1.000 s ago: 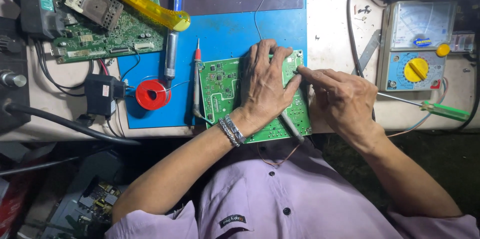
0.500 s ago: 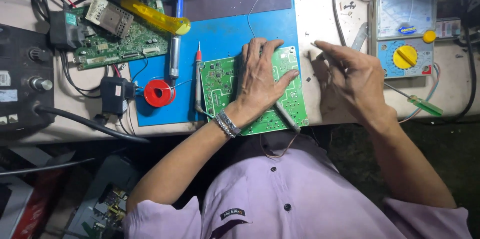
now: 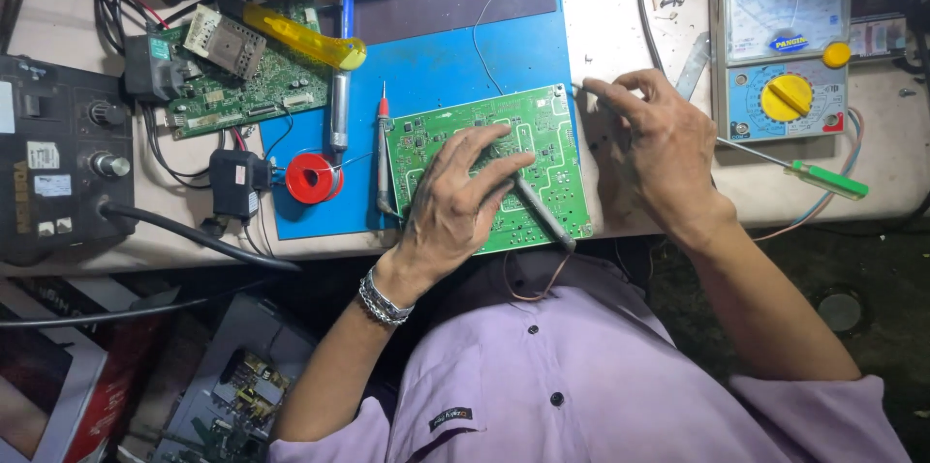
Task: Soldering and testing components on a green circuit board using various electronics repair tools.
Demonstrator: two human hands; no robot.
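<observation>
Right hand (image 3: 659,148) now lifted off the green board (image 3: 547,148), pinching a thin wire. Left hand (image 3: 460,197) flat, pressing board down, holding nothing.

Green circuit board (image 3: 552,148) on blue mat (image 3: 455,61); red solder spool (image 3: 313,177); yellow meter dial (image 3: 787,97).

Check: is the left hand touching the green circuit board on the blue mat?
Touching. The head view shows the left hand lying flat on the green circuit board, fingers spread across its surface with no gap visible. The right hand is off the board's right edge.
</observation>
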